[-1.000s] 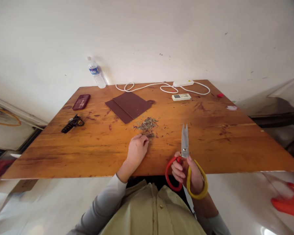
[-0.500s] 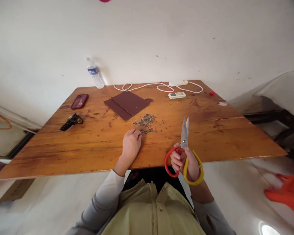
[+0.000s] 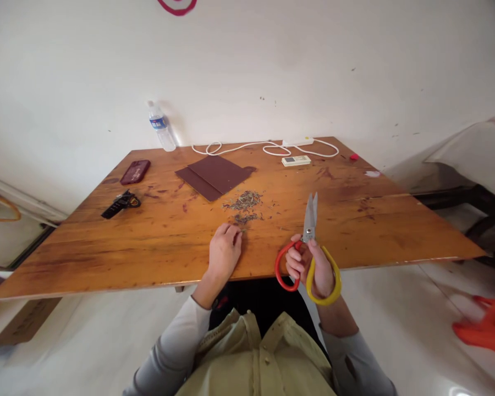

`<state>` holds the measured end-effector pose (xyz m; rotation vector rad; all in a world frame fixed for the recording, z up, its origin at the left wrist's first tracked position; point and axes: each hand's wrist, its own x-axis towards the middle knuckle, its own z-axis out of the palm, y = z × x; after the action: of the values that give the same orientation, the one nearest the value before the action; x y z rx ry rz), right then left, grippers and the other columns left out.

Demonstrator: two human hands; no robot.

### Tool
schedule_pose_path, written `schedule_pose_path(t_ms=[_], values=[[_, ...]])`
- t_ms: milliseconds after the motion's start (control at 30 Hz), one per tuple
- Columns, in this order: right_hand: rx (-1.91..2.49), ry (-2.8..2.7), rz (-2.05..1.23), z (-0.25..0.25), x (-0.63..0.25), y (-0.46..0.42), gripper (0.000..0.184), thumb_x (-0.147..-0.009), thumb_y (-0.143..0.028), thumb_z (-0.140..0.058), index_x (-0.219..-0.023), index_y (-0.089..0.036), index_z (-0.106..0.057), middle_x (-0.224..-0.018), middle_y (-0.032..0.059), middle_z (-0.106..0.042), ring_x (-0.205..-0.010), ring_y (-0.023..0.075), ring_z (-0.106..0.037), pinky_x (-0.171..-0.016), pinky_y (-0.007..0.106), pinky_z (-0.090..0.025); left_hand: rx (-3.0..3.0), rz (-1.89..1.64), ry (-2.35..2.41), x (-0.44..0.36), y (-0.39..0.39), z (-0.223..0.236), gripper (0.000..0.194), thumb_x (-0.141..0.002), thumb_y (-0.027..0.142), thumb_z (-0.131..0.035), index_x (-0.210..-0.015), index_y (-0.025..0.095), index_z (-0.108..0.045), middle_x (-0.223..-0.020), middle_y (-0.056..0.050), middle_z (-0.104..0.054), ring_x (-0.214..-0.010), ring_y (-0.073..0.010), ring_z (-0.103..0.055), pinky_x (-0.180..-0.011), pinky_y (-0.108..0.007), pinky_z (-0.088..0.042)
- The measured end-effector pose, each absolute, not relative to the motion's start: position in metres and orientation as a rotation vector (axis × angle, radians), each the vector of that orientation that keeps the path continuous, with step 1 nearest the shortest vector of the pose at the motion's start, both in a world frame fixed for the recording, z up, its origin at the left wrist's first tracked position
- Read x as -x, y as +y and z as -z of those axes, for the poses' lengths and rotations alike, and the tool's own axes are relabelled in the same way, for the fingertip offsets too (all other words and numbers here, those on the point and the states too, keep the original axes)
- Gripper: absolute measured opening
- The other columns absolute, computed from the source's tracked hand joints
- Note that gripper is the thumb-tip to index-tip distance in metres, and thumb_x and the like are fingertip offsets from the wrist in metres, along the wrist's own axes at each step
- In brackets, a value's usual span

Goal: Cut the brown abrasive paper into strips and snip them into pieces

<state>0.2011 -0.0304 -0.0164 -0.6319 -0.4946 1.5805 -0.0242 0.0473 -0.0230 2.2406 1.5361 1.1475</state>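
Note:
My right hand (image 3: pixel 317 269) is closed around a pair of scissors (image 3: pixel 311 217), with one red handle loop and one yellow one. The blades point away from me, slightly parted, above the table's near part. My left hand (image 3: pixel 225 250) rests low over the wooden table (image 3: pixel 148 258), its fingers pressed together. A tiny bit seems to stick out at the fingertips, too small to name. Just beyond those fingers lies a loose pile of dry brownish-grey shreds (image 3: pixel 247 200), with a smaller heap (image 3: pixel 246 218) on its near side.
Behind the pile lies a dark maroon folded sheet (image 3: pixel 214 176). A phone (image 3: pixel 135 172) and a black strap-like item (image 3: pixel 121 204) are at left. Along the wall stand a water bottle (image 3: pixel 160 129) and a white power strip with cord (image 3: pixel 297 142); a small white device (image 3: pixel 296 160) sits before it.
My left hand has drawn back slightly from the smaller heap, fingers still together. The scissors stay in my right hand, almost unmoved. The view has tilted up a little.

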Motion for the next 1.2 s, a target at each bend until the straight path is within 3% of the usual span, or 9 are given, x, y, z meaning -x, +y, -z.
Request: schedule_pose_path(t_ms=[733,900,1000,1100,1200], values=[[0.716,-0.453,-1.623,0.014,-0.202,-0.028,0.042,-0.074,-0.056,-0.098,-0.094,-0.026,-0.077,-0.061,-0.0083,-0.057,-0.042,0.0068,-0.040,-0.039,0.017,-0.041,-2.166,-1.236,1.440,0.024,0.045,0.021,0.018,-0.094,0.011,-0.059,-0.082,0.021,-0.068,-0.083,-0.004,-0.067,-0.064,-0.0155,-0.059,-0.066,-0.027,-0.050],[0.792,-0.567,-1.571,0.012,-0.188,-0.034,0.050,-0.076,-0.065,-0.093,-0.099,-0.025,-0.073,-0.062,-0.0087,-0.056,-0.042,0.0066,-0.040,-0.038,0.016,-0.040,-1.997,-1.297,1.373,0.022,0.043,0.016,0.017,-0.090,0.016,-0.059,-0.077,0.022,-0.068,-0.083,-0.004,-0.067,-0.067,-0.0157,-0.059,-0.065,-0.028,-0.049],[0.845,-0.615,-1.602,0.015,-0.173,-0.053,0.060,-0.082,-0.078,-0.081,-0.104,-0.023,-0.073,-0.061,-0.0084,-0.054,-0.038,0.0039,-0.032,-0.034,0.013,-0.032,-1.735,-1.355,1.345,0.017,0.043,0.012,0.014,-0.084,0.022,-0.064,-0.070,0.022,-0.066,-0.078,-0.003,-0.067,-0.070,-0.0168,-0.061,-0.066,-0.028,-0.048],[0.896,-0.729,-1.731,0.025,-0.158,-0.076,0.073,-0.086,-0.087,-0.068,-0.116,-0.021,-0.071,-0.064,-0.0068,-0.056,-0.040,0.0039,-0.034,-0.038,0.014,-0.036,-1.341,-1.255,1.213,0.011,0.042,0.009,0.015,-0.080,0.031,-0.071,-0.069,0.022,-0.064,-0.066,0.000,-0.066,-0.062,-0.0160,-0.060,-0.064,-0.028,-0.048],[0.944,-0.813,-1.772,0.040,-0.147,-0.094,0.077,-0.081,-0.093,-0.066,-0.107,-0.020,-0.068,-0.063,-0.0070,-0.054,-0.041,0.0049,-0.035,-0.040,0.017,-0.038,-1.002,-1.213,1.066,0.005,0.037,0.007,0.024,-0.076,0.038,-0.078,-0.072,0.021,-0.063,-0.063,0.001,-0.068,-0.054,-0.0141,-0.060,-0.060,-0.027,-0.049]])
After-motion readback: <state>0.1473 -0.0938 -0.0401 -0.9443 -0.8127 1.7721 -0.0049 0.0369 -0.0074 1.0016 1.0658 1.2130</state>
